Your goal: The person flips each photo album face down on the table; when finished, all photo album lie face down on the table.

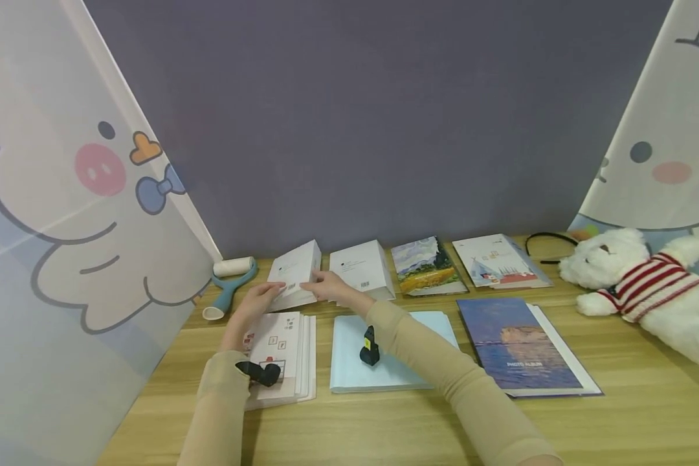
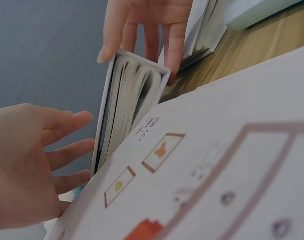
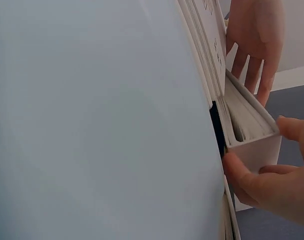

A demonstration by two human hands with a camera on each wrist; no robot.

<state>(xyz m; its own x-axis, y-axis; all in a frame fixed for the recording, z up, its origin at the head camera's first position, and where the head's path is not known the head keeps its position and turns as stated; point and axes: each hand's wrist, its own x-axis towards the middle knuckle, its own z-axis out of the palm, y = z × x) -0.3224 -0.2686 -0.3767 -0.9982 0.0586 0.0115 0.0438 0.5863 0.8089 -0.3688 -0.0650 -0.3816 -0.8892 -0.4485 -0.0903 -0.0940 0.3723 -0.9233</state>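
Note:
A white photo album (image 1: 292, 270) with small print and a barcode lies in the back row, its pages showing at one end in the left wrist view. My right hand (image 1: 331, 288) holds its spine side, the thumb on one face and the fingers on the other, as the right wrist view shows. At the opposite edge is my left hand (image 1: 260, 299), its fingers (image 2: 71, 152) spread and fairly straight, fingertips right at the cover. Below my left hand lies a stack of pale albums (image 1: 279, 353) with small printed pictures.
Another white album (image 1: 358, 265), a landscape-covered album (image 1: 428, 266) and an illustrated one (image 1: 498, 259) continue the back row. A light-blue album (image 1: 349, 362) and a blue photo album (image 1: 518, 349) lie in front. A lint roller (image 1: 230, 285) is left; a teddy bear (image 1: 646, 278) and black headband (image 1: 530, 241) are right.

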